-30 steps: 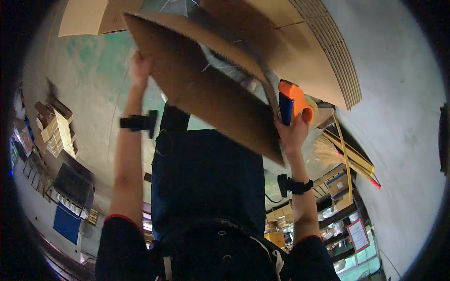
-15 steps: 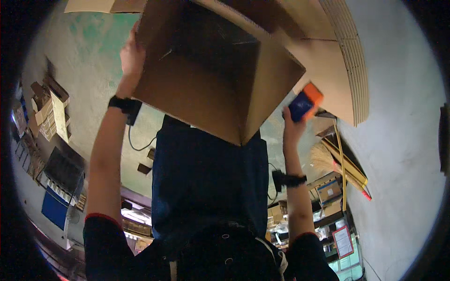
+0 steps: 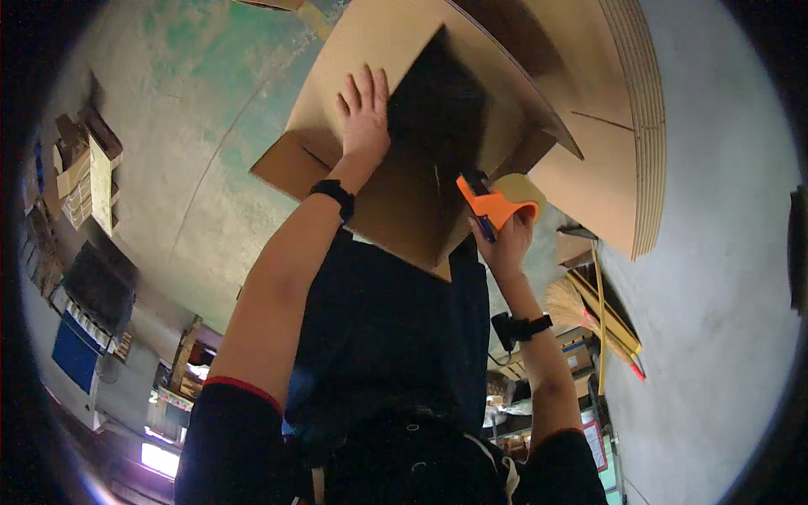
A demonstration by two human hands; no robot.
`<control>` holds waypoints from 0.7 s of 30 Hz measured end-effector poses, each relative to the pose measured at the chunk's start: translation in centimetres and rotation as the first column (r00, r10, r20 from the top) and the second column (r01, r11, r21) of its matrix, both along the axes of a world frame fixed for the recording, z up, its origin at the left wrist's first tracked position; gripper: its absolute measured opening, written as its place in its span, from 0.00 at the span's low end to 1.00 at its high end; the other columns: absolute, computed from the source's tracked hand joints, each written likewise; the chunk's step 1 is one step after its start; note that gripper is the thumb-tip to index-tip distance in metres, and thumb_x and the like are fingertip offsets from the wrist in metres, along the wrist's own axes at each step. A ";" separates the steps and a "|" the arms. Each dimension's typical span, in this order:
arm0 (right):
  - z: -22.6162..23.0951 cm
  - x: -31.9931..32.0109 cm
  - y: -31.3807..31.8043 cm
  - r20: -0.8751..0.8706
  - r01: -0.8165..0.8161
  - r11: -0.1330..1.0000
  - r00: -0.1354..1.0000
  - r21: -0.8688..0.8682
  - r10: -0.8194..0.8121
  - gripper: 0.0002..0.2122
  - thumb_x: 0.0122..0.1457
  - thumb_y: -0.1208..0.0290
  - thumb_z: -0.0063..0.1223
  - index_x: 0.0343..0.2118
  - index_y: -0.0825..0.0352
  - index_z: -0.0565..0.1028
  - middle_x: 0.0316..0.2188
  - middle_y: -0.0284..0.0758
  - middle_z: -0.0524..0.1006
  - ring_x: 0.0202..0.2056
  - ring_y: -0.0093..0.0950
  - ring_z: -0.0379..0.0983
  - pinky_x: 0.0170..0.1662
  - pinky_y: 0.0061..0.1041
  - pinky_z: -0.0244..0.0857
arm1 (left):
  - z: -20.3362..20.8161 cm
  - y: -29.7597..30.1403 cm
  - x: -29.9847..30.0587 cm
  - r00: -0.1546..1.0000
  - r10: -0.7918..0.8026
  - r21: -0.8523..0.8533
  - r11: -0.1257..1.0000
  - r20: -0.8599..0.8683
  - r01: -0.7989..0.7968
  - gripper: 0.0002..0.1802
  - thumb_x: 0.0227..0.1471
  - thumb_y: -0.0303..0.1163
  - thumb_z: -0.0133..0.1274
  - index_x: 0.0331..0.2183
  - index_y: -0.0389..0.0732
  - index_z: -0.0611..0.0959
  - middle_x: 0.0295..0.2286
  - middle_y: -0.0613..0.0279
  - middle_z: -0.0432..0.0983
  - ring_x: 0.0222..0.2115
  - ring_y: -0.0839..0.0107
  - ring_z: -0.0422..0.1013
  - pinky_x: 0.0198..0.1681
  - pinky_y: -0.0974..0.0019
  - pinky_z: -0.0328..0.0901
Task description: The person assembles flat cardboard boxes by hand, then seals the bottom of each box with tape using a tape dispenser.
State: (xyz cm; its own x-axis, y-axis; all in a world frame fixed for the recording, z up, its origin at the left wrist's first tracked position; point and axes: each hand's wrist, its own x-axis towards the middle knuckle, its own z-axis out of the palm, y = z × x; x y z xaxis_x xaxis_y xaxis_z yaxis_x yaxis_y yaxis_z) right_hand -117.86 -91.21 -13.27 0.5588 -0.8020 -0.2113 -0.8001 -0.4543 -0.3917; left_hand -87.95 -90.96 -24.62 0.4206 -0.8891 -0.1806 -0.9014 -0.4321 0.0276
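An open cardboard box (image 3: 400,202) is ahead, its interior too dark to read. The left hand (image 3: 364,126), fingers apart, lies against its left flap (image 3: 370,42); at near right, the right hand (image 3: 507,248) clamps its fingers around an orange tape dispenser (image 3: 495,206).

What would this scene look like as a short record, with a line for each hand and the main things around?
Left hand: fingers spread, laid against the box
Right hand: gripping the tape dispenser
Box: brown cardboard, open, dark inside, in front of the person
Tape dispenser: orange and dark blue, with a tan roll, near the box's right side
Stack: layered cardboard, beyond the box to the right
Broom: straw, at lower right near the wall
Floor: grey with green patches
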 end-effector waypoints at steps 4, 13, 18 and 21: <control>-3.1 5.2 -2.6 0.071 0.003 0.999 0.997 -0.032 -0.001 0.25 0.46 0.55 0.63 0.43 0.66 0.70 0.29 0.42 0.76 0.29 0.40 0.74 0.45 0.39 0.61 | -1.1 0.3 1.7 0.961 -0.249 0.261 0.926 -0.121 0.273 0.57 0.39 0.42 0.62 0.63 0.47 0.45 0.63 0.51 0.34 0.61 0.42 0.39 0.54 0.34 0.53; -15.8 13.9 -9.2 -0.185 -0.092 0.995 0.978 0.027 0.096 0.26 0.48 0.50 0.59 0.39 0.69 0.70 0.23 0.41 0.76 0.29 0.39 0.75 0.48 0.37 0.60 | 9.4 10.0 4.9 0.833 -0.317 0.234 0.860 -0.453 0.454 0.32 0.51 0.50 0.50 0.55 0.46 0.69 0.57 0.52 0.58 0.60 0.53 0.49 0.59 0.42 0.47; -12.4 15.2 -10.4 -0.192 -0.135 0.980 0.968 0.144 0.162 0.28 0.46 0.49 0.60 0.41 0.69 0.70 0.26 0.43 0.76 0.33 0.39 0.74 0.48 0.39 0.61 | 9.1 14.3 5.0 0.842 -0.439 0.009 0.885 -0.315 0.465 0.43 0.45 0.55 0.54 0.59 0.50 0.60 0.60 0.51 0.48 0.61 0.51 0.46 0.60 0.40 0.42; -5.4 13.2 -13.1 0.275 -0.262 0.963 0.932 0.055 0.238 0.33 0.44 0.48 0.62 0.44 0.72 0.69 0.35 0.48 0.74 0.34 0.46 0.72 0.46 0.41 0.63 | 6.6 4.6 4.3 0.836 -0.453 0.015 0.877 -0.309 0.481 0.48 0.40 0.50 0.60 0.60 0.51 0.58 0.60 0.50 0.49 0.61 0.52 0.46 0.61 0.43 0.42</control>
